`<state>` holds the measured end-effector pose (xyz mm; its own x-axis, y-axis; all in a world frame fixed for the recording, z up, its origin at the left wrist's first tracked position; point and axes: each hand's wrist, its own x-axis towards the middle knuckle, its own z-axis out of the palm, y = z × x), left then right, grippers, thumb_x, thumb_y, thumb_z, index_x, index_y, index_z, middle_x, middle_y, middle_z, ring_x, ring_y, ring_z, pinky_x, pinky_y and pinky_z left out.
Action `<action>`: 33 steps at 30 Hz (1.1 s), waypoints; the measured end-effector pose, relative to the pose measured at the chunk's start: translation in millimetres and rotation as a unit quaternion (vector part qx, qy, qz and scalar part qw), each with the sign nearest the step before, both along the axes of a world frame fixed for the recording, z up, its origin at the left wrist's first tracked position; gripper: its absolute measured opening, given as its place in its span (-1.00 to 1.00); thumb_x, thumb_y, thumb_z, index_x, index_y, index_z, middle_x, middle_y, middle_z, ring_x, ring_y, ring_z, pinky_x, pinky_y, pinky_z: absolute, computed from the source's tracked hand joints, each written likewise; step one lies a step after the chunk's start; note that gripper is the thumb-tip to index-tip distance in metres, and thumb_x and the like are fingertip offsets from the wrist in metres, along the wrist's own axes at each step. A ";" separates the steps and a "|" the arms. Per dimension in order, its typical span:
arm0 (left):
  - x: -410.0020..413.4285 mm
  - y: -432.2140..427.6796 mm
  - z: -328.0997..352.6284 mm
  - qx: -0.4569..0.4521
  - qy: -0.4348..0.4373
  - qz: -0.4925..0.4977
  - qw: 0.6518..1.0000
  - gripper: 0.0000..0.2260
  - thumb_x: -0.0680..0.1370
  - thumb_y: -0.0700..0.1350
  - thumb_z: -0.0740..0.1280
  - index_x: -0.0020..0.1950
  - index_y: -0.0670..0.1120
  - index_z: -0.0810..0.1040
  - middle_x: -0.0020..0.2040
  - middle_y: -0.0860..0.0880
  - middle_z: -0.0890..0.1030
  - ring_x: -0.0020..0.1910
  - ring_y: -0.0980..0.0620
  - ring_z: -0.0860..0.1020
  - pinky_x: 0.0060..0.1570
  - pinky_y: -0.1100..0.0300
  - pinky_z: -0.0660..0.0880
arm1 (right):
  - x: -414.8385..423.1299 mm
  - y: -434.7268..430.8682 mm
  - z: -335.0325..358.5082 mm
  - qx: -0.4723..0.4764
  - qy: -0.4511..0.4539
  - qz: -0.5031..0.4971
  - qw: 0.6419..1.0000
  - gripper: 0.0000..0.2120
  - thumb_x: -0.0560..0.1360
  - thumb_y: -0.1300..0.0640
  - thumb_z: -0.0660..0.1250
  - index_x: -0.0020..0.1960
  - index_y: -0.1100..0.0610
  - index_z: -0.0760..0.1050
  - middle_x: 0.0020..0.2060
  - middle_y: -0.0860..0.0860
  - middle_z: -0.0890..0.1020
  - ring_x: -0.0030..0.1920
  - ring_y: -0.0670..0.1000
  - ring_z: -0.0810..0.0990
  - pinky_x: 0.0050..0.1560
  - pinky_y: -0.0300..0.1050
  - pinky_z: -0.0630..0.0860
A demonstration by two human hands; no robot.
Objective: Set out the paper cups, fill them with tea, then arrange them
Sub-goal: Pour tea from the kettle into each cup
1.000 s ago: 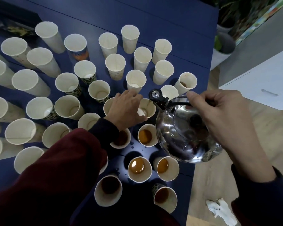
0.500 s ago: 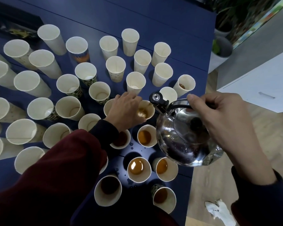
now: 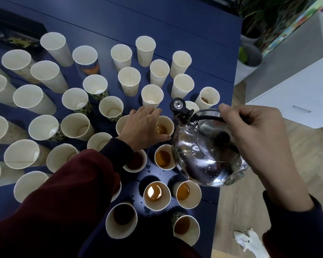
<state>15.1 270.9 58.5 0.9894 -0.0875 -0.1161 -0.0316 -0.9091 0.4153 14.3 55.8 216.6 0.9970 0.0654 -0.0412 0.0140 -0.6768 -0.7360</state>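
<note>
Dozens of cups [image 3: 129,79] crowd table [image 3: 175,19] — kettle [image 3: 203,155] overhangs edge.

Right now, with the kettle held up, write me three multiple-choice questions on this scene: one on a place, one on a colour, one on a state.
1. Where does the tissue lie? A on a chair; B on the floor; C on a shelf.
2. What colour is the table? A dark blue; B white; C green.
3. What does the right hand do? A hangs idle; B lifts a spoon; C holds the kettle by its handle.
Answers: 1 B, it lies on the wood beside the table; 2 A, the bare top is dark blue; 3 C, its fingers curl round the handle.
</note>
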 end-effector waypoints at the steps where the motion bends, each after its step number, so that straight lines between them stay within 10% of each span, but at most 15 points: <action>1: -0.2 -0.8 0.4 -0.006 -0.006 0.004 1.000 -0.27 0.41 0.35 0.42 0.44 -0.03 0.40 0.33 -0.03 0.49 0.30 -0.09 0.45 0.20 -0.07 0.37 | 0.2 -1.2 0.1 0.011 -0.002 -0.008 1.000 -0.55 0.59 -0.07 0.36 -0.35 0.21 0.54 -0.52 0.07 0.34 -0.44 -0.07 0.29 -0.36 -0.09 0.27; 11: 25.0 -30.3 4.0 0.003 -0.103 -0.013 0.995 -0.53 0.40 0.08 0.51 0.16 -0.20 0.58 -0.02 -0.17 0.59 -0.08 -0.19 0.55 -0.15 -0.03 0.44 | 19.1 -24.9 15.2 0.023 -0.054 -0.039 0.998 -0.57 0.56 -0.09 0.32 -0.36 0.17 0.54 -0.49 0.19 0.41 -0.40 -0.02 0.33 -0.31 -0.06 0.33; 33: 89.8 -57.7 -26.1 0.025 -0.025 -0.062 0.997 -0.41 0.40 0.16 0.52 0.28 -0.12 0.46 0.26 -0.11 0.52 0.14 -0.17 0.52 0.10 -0.11 0.45 | 71.0 -54.3 -13.2 -0.063 -0.017 -0.005 0.998 -0.57 0.56 -0.12 0.35 -0.32 0.17 0.58 -0.55 -0.03 0.43 -0.47 -0.02 0.37 -0.35 -0.08 0.26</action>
<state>104.9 213.2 32.4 0.9759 -0.2055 -0.0736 -0.1656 -0.9165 0.3641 85.4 1.5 203.5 0.9985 0.0528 -0.0148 0.0309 -0.7642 -0.6442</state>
